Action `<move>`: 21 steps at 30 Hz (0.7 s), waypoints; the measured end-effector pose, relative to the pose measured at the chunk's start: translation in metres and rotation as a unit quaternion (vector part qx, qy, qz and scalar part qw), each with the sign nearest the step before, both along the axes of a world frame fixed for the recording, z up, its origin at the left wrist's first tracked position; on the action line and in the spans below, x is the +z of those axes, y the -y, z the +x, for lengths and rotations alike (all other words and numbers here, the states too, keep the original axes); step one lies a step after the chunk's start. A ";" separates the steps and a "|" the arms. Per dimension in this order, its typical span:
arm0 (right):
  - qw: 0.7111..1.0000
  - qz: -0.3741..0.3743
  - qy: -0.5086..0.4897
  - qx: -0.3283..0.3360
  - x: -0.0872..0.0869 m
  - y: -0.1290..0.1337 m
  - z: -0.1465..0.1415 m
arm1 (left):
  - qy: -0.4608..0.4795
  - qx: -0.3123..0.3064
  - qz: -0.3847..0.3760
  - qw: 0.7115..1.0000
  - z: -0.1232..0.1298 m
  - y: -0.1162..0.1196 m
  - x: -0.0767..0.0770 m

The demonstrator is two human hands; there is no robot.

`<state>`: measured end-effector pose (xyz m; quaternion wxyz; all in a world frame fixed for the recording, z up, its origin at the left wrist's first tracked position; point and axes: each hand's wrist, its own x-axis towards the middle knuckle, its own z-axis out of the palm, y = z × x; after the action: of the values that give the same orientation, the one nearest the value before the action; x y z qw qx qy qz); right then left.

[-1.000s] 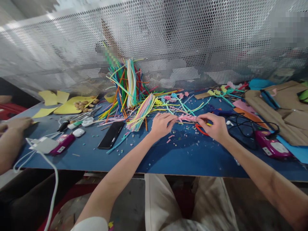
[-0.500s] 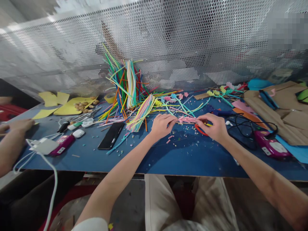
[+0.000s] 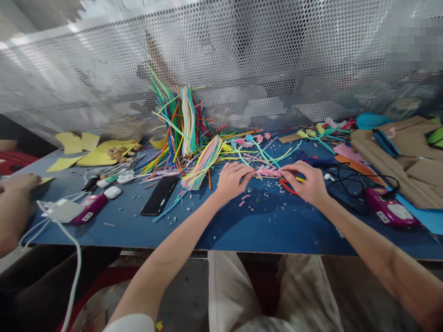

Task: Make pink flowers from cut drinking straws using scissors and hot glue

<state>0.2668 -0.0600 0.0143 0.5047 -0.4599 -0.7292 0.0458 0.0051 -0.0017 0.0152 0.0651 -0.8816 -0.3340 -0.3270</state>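
A short pink pipe cleaner piece (image 3: pixel 268 172), notched along its length, stretches level between my two hands just above the blue table (image 3: pixel 194 230). My left hand (image 3: pixel 233 180) pinches its left end between thumb and fingers. At the opposite end, my right hand (image 3: pixel 308 181) pinches it the same way. Red-handled scissors (image 3: pixel 288 187) lie under my right hand, partly hidden by it. Small pink offcuts (image 3: pixel 244 200) and pale crumbs are scattered below the piece. Behind my hands lie pipe cleaner flowers (image 3: pixel 249 138) in pink, blue and yellow.
A thick bundle of coloured pipe cleaners (image 3: pixel 187 120) leans against the perforated metal screen (image 3: pixel 277 69). A black phone (image 3: pixel 159 196) lies left, near a purple power strip (image 3: pixel 90 209). Cardboard (image 3: pixel 398 157) and another purple box (image 3: pixel 391 207) are right. A co-worker's hand (image 3: pixel 20 184) rests far left.
My hands stay almost in place, holding the pink piece, which looks slightly turned. The co-worker's hand at the far left has shifted a little further left.
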 end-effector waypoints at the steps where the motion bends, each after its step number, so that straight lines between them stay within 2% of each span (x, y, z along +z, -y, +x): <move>1: 1.000 -0.001 -0.004 0.000 0.000 0.000 0.000 | -0.001 -0.001 0.003 1.000 0.000 0.000 0.000; 11: 0.998 -0.042 -0.054 0.003 -0.003 -0.001 -0.004 | -0.008 0.003 0.014 1.000 0.001 0.002 0.002; 21: 0.998 -0.047 -0.041 0.015 -0.004 -0.003 -0.001 | -0.010 0.006 0.003 1.000 0.001 0.001 0.001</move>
<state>0.2655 -0.0573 0.0103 0.5109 -0.4700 -0.7119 0.1062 0.0062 -0.0029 0.0162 0.0731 -0.8826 -0.3378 -0.3188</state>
